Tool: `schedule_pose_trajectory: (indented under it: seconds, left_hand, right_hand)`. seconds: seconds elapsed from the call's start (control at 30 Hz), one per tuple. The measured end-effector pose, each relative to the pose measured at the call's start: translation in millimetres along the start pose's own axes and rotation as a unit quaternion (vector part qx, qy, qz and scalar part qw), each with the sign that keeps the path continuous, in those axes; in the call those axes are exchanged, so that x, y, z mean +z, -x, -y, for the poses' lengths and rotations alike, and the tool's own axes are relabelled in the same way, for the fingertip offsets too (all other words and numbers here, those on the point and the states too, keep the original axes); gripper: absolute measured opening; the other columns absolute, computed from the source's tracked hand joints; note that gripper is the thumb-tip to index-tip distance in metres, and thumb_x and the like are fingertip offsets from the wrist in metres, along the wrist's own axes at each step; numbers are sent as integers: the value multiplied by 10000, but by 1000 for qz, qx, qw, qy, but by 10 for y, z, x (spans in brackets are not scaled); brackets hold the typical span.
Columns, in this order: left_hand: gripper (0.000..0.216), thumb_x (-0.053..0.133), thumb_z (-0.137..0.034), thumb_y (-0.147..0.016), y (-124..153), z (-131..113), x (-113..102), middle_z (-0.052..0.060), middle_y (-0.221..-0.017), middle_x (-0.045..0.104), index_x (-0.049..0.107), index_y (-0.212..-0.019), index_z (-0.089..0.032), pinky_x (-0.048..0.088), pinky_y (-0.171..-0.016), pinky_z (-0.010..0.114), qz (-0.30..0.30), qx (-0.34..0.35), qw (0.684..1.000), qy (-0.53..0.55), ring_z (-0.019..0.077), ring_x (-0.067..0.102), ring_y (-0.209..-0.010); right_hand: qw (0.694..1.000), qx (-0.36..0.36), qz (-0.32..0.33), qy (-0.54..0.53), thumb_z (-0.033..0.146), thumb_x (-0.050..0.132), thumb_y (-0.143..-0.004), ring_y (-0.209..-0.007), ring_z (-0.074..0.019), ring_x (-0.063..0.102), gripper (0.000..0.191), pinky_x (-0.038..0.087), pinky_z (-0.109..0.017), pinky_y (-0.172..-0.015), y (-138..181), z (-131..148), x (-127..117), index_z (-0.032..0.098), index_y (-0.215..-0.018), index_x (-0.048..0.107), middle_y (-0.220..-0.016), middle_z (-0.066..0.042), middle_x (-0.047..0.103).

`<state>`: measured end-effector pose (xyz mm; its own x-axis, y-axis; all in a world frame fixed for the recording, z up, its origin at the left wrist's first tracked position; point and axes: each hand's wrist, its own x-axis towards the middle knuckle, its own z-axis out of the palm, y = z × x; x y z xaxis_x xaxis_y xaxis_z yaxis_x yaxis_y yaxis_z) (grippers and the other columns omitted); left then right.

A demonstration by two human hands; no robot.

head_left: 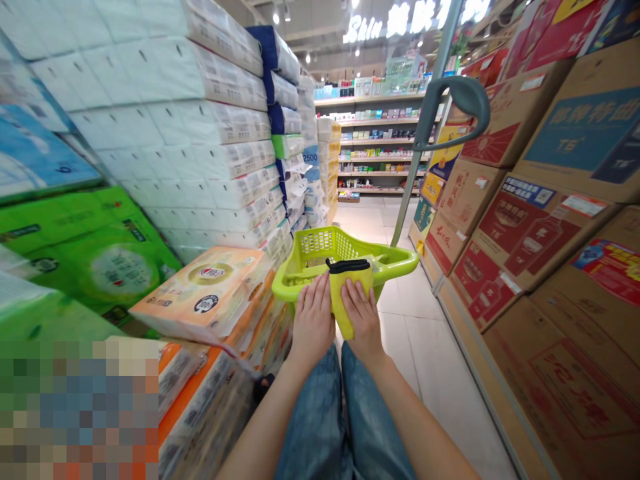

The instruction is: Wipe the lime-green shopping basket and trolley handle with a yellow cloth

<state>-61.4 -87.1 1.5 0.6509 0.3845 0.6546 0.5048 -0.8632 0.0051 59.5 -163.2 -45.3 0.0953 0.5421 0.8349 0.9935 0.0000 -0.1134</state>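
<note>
A folded yellow cloth (338, 303) with thick black edging at its top is upright between my two hands, in front of the green shopping basket (395, 261). My left hand (314, 323) is closed along the cloth's left edge, with its fingers pointing forward and its thumb hidden. Across the cloth's right side lie the bent fingers of my right hand (364, 323), gripping it; that thumb is out of sight too. Behind the cloth, the basket's near rim is partly covered. A grey handle (453, 113) on a long metal pole rises from the basket's right side.
Stacked white tissue packs (150, 127) tower on the left, beside an orange tissue pack (203, 290) and green packs (95, 253). Cardboard cartons (530, 240) line the right side. A tiled aisle (425, 353) leads to stocked shelves (375, 143). The lower left corner is pixelated.
</note>
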Motion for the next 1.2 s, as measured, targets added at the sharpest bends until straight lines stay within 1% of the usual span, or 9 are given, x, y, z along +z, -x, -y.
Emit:
schedule_pose_trajectory:
  seconds: [0.17,0.27,0.43,0.57,0.67,0.8,0.93,1.03,1.2]
  left_hand:
    - [724,459,-89,-805,-11,-6,-45,109,-1554,415,311,-1514,-83,224,-1204,403,18,-7,1000,12,245,357,-1439]
    - [717,462,-103,-811,-10,-9,-50,111,-1545,427,315,-1513,-86,228,-1204,408,12,-9,1000,10,246,365,-1436]
    - [708,442,-106,-830,-12,-10,-46,123,-1555,411,294,-1522,-78,226,-1206,412,13,-4,1000,7,245,347,-1449]
    - [673,440,-134,-863,-3,-4,-59,139,-1574,375,301,-1516,-56,215,-1212,406,24,2,1000,-12,247,307,-1474]
    - [681,445,-137,-859,21,2,-82,126,-1594,335,298,-1519,-54,202,-1221,404,38,11,999,-36,244,278,-1489]
    - [744,461,-135,-832,49,15,-105,91,-1625,259,248,-1542,-68,193,-1230,402,52,30,996,-61,234,232,-1508]
    - [768,469,-155,-833,50,17,-73,84,-1633,227,214,-1552,-67,198,-1234,399,53,33,995,-72,227,206,-1516]
    - [798,475,-156,-827,53,2,-20,101,-1635,212,172,-1560,-65,212,-1231,406,44,25,996,-76,231,179,-1523]
    - [815,447,-152,-846,80,-15,44,128,-1635,200,82,-1570,-67,215,-1228,415,31,15,997,-73,236,160,-1525]
  right_hand:
    - [993,88,-62,41,165,447,-909,-1484,-276,285,687,228,-571,-1197,103,-714,-203,187,-1564,242,-1565,-148,381]
    - [983,156,-86,33,136,399,-899,-1497,-278,247,690,230,-589,-1192,111,-901,-260,194,-1566,233,-1597,-135,319]
    - [992,105,-69,7,152,421,-910,-1500,-291,230,717,262,-601,-1183,64,-386,-79,177,-1579,165,-1607,-137,291]
    - [999,16,-25,15,170,414,-957,-1494,-254,255,634,251,-527,-1209,49,38,66,161,-1564,231,-1520,-134,457]
    - [999,-14,-20,31,165,416,-966,-1489,-227,271,588,226,-483,-1225,63,-4,42,149,-1542,297,-1470,-132,522]
    - [998,-31,-11,53,167,450,-951,-1479,-224,299,591,198,-499,-1227,105,-395,-94,185,-1530,333,-1466,-129,527]
    - [995,67,-44,58,193,463,-931,-1487,-267,276,655,217,-559,-1204,112,-677,-171,174,-1555,265,-1551,-160,400]
    - [989,121,-71,47,198,431,-936,-1497,-281,245,663,218,-585,-1193,89,-577,-132,173,-1566,225,-1593,-164,316]
    - [999,14,-15,45,183,449,-943,-1486,-247,281,613,182,-526,-1220,91,-173,-26,197,-1540,310,-1532,-131,443]
